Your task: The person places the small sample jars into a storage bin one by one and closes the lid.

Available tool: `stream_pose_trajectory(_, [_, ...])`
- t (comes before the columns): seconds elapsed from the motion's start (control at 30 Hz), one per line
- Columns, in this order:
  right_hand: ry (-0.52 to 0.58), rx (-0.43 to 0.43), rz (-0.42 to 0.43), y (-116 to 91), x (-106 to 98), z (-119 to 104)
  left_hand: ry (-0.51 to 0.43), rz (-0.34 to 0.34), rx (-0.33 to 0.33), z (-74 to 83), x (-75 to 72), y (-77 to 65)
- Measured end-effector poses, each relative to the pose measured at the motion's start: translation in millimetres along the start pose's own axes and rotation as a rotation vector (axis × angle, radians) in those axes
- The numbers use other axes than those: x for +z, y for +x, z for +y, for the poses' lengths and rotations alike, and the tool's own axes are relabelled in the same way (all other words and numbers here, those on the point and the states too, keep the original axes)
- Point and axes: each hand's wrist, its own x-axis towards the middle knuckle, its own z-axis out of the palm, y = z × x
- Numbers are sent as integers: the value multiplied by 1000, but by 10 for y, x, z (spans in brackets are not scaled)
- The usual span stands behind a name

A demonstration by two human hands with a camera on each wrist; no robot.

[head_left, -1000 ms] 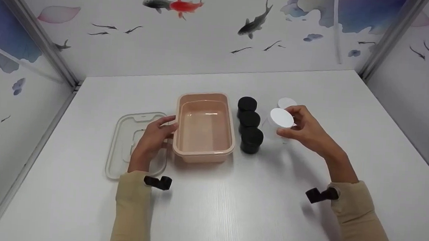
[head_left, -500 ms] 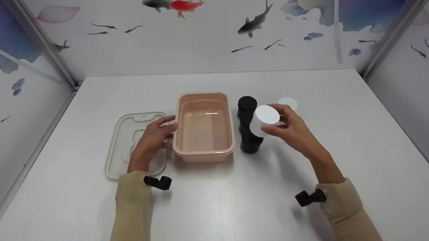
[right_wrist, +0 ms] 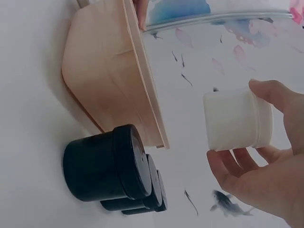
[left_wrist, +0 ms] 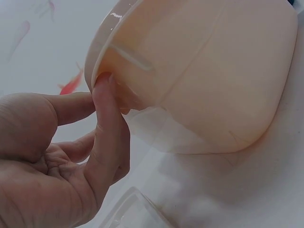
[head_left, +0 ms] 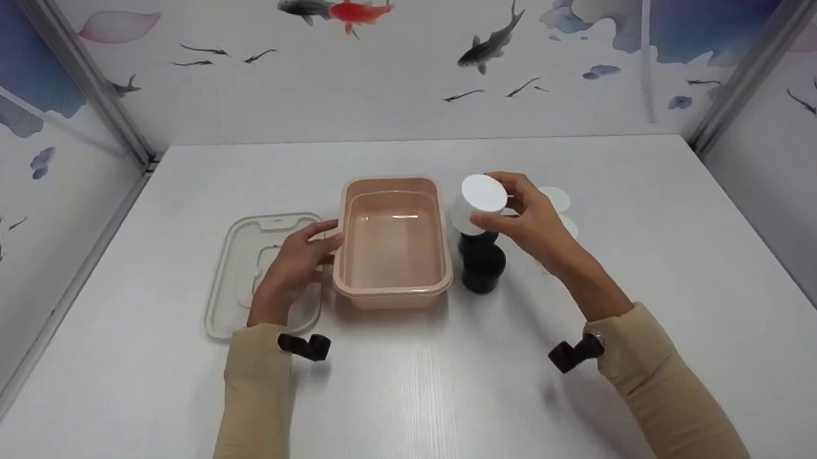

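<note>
Handling the white jar (head_left: 483, 198) well called, in my judgement, for an even, moderate squeeze, the jar kept near level, and enough height to pass over the black jars (head_left: 482, 269) without knocking them. The peach bin (head_left: 390, 292) probably needed only light steadying, since too hard a pull on its rim could have tipped or slid it.

The right hand (head_left: 533, 216) was clamped on the white jar, thumb and fingers on opposite sides, holding it up off the table (head_left: 405, 399). The jar lay at nine to ten o'clock from that hand's palm and two o'clock from the bin's middle, outside the rim. The left hand (head_left: 300, 258) pinched the bin's rim at nine o'clock, so the jar was well apart from it, around two o'clock. The black jars stood at three o'clock from the bin, and the pale lid (head_left: 234, 290) lay at eight, partly beneath the left hand.
</note>
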Motion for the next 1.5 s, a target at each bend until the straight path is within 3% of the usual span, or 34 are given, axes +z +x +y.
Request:
stream_pose_trajectory(0.23, [-51,18,-21,136,187,-154,-8,-13,-1,-20,-31,0])
stream_pose_trajectory(0.9, [-20,44,-166,605,700,-448,-26,-25,-14,-55,-36,-29])
stream_pose_trajectory(1.23, [-60,57,-190,871,791,-491,-57,-66,21,-32,-1,-6])
stream_pose_trajectory(1.5, [-136,37,-263,1025,793,-439,-74,-67,30,-42,23,7])
